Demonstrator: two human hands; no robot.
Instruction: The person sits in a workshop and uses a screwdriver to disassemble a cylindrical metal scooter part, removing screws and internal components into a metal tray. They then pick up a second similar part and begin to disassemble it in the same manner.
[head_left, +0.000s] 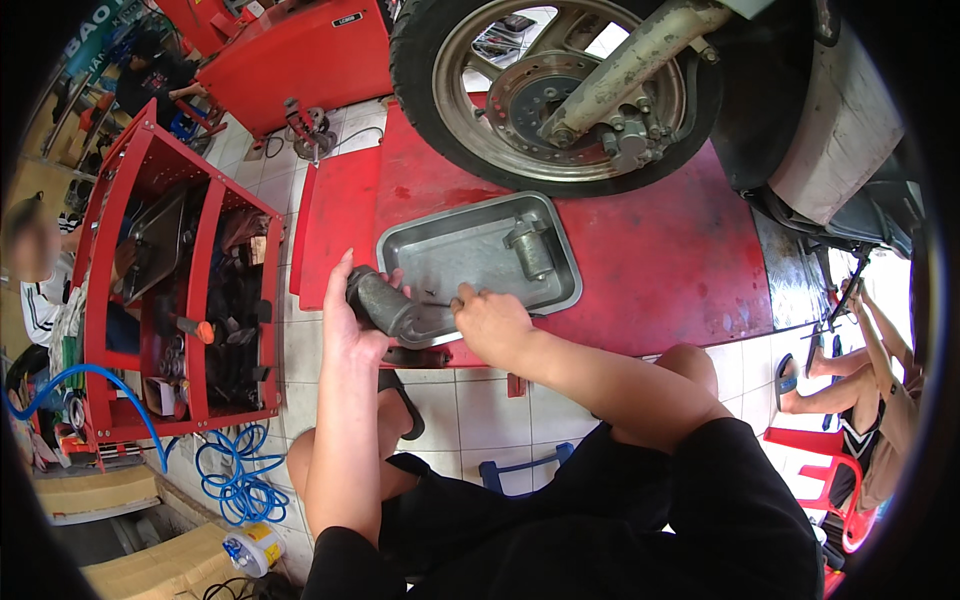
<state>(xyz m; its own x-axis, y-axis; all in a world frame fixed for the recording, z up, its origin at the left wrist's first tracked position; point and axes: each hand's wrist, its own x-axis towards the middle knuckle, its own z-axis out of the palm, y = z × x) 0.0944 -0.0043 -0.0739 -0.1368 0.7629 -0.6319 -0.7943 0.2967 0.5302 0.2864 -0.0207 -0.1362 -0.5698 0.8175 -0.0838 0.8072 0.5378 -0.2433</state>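
My left hand (350,325) is wrapped round a dark grey cylindrical metal part (383,304), tilted over the near left corner of a metal tray (573,285). My right hand (492,325) is closed in a pinch just right of that part, above the tray's near edge. Something thin and dark pokes from its fingers toward the cylinder; too little shows to name it. In the tray's right half lies a second metal part (530,250), a dull silvery cylinder with a flanged end. The tray rests on a red platform (660,270).
A motorcycle wheel (560,95) with a brake disc stands on the platform beyond the tray. To the left is a red tool cart (185,290), with a coiled blue hose (235,475) below it. A blue stool (525,468) is under me. Other people are at both sides.
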